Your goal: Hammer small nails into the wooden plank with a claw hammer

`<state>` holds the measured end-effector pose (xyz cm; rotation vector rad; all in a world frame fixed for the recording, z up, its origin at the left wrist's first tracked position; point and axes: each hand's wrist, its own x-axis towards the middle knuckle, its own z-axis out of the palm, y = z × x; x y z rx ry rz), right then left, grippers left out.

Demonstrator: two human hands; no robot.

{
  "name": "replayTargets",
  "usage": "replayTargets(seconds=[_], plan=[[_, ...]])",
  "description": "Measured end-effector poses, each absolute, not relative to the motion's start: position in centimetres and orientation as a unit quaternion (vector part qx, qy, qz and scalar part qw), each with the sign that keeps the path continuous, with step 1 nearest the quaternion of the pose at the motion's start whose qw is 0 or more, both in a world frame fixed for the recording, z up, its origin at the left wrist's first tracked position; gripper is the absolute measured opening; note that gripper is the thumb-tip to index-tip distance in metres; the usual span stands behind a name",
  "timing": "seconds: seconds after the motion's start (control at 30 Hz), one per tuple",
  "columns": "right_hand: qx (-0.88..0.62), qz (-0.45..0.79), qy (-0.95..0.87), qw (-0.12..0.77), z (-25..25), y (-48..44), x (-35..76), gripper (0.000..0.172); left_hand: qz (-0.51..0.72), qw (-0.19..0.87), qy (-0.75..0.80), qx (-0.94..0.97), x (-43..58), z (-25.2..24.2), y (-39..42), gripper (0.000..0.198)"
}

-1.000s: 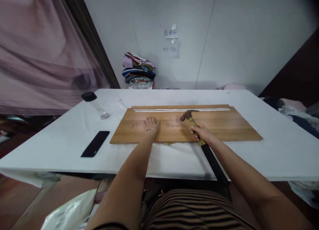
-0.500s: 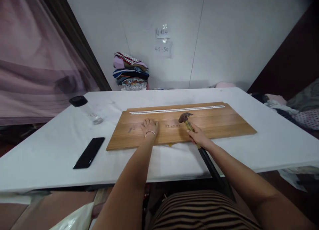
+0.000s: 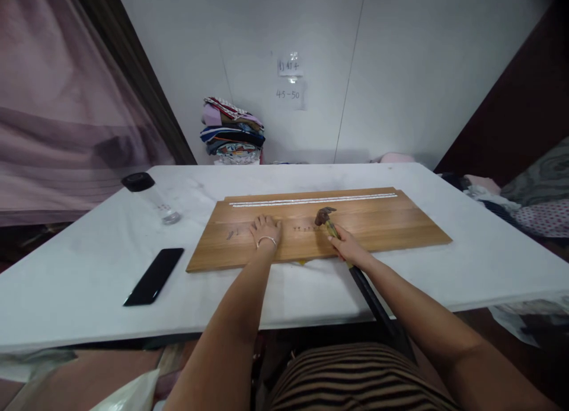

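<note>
My left hand [image 3: 265, 229] lies flat with fingers spread on a wooden board [image 3: 377, 218]. In my right hand [image 3: 345, 244] is a claw hammer [image 3: 326, 216], gripped partway along its yellow and black handle. The hammer's rusty head hangs just over the right end of a short row of nails [image 3: 304, 228] standing in the board. Whether the head touches a nail, I cannot tell. A few loose nails [image 3: 230, 235] lie on the board to the left of my left hand. Two white strips [image 3: 311, 200] run along the board's far side.
The board rests on a white-covered table [image 3: 293, 298]. A black phone [image 3: 154, 276] lies at the left, with a clear bottle with a black lid [image 3: 153, 196] on its side behind it. Folded clothes [image 3: 233, 131] are stacked by the back wall, below paper signs [image 3: 290, 94].
The hammer head has shifted slightly left and down in the picture. My left hand keeps its place on the board. The whole view has tilted a little.
</note>
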<state>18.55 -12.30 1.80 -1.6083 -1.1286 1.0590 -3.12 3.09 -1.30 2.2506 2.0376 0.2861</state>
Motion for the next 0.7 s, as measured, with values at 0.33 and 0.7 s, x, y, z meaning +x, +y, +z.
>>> replayTargets(seconds=[0.33,0.7], plan=[[-0.686,0.418,-0.433,0.408,3.1,-12.3,18.0,0.051,0.082,0.050,0.672,0.734,-3.0,-1.0,3.0,0.059],[-0.686,0.409,-0.437,0.414,3.5,-12.4,17.9,0.043,0.091,0.048,0.672,0.734,-3.0,-0.8,2.9,0.058]])
